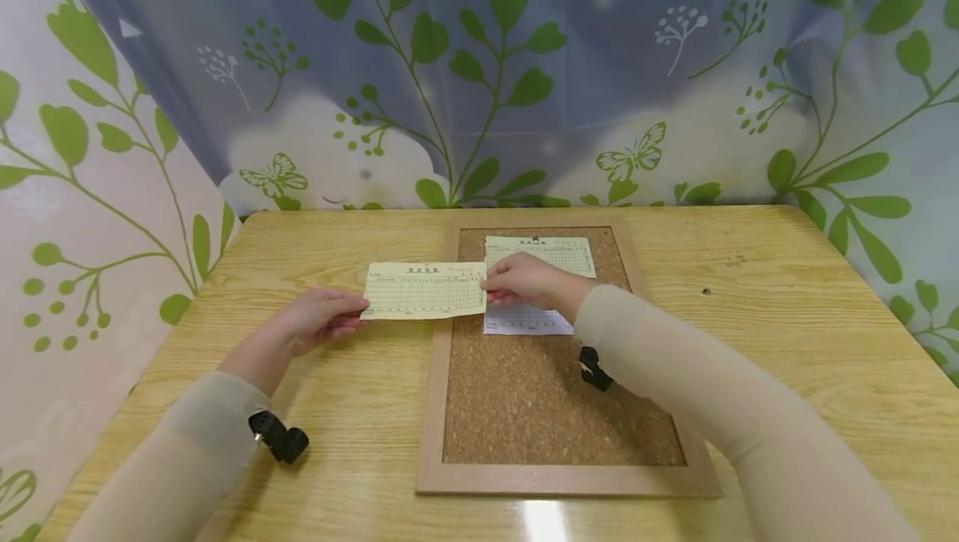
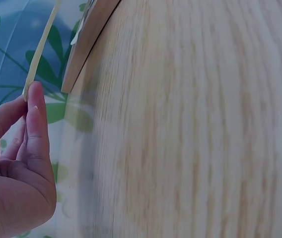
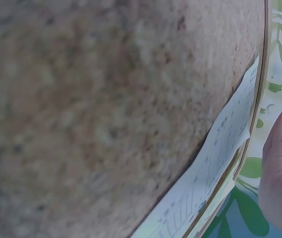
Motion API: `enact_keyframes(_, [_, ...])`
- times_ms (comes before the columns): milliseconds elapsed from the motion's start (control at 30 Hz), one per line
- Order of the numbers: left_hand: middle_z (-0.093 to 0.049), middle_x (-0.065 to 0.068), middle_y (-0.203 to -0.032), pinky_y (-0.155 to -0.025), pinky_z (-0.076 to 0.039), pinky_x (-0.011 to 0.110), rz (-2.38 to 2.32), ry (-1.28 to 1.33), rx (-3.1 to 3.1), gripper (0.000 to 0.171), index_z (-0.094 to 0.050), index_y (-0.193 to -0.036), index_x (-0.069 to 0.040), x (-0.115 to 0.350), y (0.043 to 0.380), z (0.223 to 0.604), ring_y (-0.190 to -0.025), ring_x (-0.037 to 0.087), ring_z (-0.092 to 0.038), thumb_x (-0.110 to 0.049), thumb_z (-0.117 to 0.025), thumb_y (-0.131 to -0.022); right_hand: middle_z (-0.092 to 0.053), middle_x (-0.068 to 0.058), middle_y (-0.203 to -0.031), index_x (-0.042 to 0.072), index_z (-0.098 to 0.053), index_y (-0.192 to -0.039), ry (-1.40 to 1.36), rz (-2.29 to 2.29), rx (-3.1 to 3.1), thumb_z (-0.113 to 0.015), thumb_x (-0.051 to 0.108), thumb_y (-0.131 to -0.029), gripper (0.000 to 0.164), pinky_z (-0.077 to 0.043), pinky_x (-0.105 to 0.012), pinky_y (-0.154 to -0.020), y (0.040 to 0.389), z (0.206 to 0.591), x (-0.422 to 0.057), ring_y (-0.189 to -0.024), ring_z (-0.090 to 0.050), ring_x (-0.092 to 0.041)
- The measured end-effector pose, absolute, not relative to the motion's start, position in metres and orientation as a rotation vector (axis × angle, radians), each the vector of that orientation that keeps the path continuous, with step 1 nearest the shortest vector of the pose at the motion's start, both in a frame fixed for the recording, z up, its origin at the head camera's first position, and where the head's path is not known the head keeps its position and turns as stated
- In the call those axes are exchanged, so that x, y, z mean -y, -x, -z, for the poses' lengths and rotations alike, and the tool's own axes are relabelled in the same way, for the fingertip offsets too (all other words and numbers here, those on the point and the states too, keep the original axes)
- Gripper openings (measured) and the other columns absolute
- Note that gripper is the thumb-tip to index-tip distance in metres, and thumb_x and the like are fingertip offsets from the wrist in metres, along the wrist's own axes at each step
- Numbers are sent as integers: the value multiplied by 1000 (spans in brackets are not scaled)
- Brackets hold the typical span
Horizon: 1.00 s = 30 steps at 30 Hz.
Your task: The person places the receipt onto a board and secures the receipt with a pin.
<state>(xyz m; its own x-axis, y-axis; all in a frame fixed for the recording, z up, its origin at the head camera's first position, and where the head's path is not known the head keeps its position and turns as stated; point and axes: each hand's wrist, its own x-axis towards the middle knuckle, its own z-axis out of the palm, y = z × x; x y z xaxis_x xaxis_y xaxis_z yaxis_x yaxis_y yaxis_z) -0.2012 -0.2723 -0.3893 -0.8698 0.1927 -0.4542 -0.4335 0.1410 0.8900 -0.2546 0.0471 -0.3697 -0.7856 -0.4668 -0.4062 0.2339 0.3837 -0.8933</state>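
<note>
A pale yellow printed form slip (image 1: pixel 423 296) is stretched flat between both hands in the head view. My left hand (image 1: pixel 322 319) pinches its lower left corner between thumb and fingers. The right edge is pinched by my right hand (image 1: pixel 534 280), which overlaps the papers on the corkboard (image 1: pixel 562 409). Those are a greenish form (image 1: pixel 573 255) with a pushpin (image 1: pixel 535 240) at its top edge, and a white form (image 1: pixel 528 325) showing below it. In the left wrist view the yellow slip (image 2: pixel 44 39) appears edge-on, rising from the left thumb and fingertips.
The corkboard's wooden frame (image 1: pixel 569 479) lies on a wood-grain table (image 1: pixel 787 342). Behind stands a leaf-patterned curtain (image 1: pixel 479 67), which continues along both sides. Black wrist cameras (image 1: pixel 279 438) hang below both sleeves.
</note>
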Motion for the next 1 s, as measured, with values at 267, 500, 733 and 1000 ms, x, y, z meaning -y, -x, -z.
enact_keyframes(267, [-70, 5, -84, -62, -51, 18, -1739, 221, -1980, 28, -60, -111, 4, 263, 202, 391, -72, 9, -66, -18, -59, -93, -60, -5, -75, 0, -59, -85, 216, 1439, -2023, -53, 7, -95, 14, -52, -28, -72, 255, 370, -60, -65, -58, -9])
enact_keyframes(500, [-70, 5, -81, -60, -51, 17, -1739, 171, -1965, 22, -63, -105, 1, 256, 201, 390, -70, 8, -66, -17, -57, -94, -59, -6, -77, -1, -59, -89, 236, 1430, -2030, -53, 8, -95, 13, -51, -28, -73, 252, 366, -69, -68, -57, -10])
enact_keyframes(733, [-70, 4, -82, -62, -51, 18, -1730, 135, -1969, 26, -62, -110, 4, 249, 198, 388, -73, 8, -67, -17, -56, -95, -59, -5, -76, -2, -58, -89, 208, 1435, -2015, -52, 6, -95, 12, -51, -26, -71, 248, 365, -77, -67, -57, -9])
enact_keyframes(1000, [-69, 6, -81, -67, -53, 21, -1746, 122, -1948, 20, -63, -102, 2, 240, 197, 389, -73, 11, -67, -14, -57, -94, -58, -5, -77, -5, -58, -94, 184, 1428, -2026, -52, 6, -96, 12, -51, -24, -70, 244, 367, -86, -68, -57, -9])
